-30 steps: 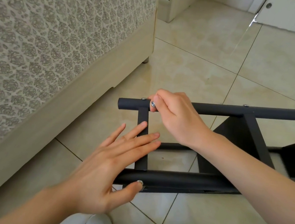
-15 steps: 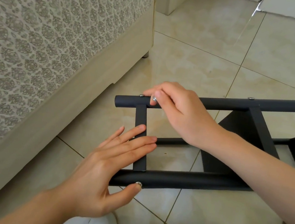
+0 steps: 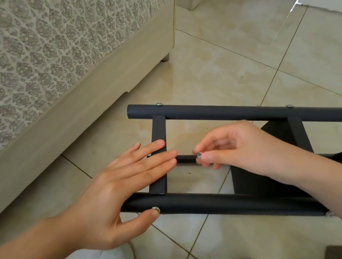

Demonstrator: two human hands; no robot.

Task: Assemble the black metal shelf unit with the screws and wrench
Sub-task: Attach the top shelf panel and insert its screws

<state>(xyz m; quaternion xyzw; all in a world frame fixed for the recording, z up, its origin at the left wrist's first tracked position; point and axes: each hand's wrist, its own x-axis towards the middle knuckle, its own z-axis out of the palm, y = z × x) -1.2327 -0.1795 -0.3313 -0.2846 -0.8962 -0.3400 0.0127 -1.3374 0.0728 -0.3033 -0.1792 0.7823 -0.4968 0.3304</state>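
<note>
Shelf frame (image 3: 210, 203) lying on tiles (image 3: 218, 70), centre to 3 o'clock, left hand (image 3: 112, 195) flat on crossbar (image 3: 159, 127), thumb against tube screw (image 3: 156, 209), right hand (image 3: 240, 147) pinching loose screw (image 3: 199, 154) at centre, bed (image 3: 45, 46) at 9 o'clock

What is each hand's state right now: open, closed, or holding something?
Left hand: open, straight fingers resting on the black crossbar.
Right hand: pinching a small screw.
</note>
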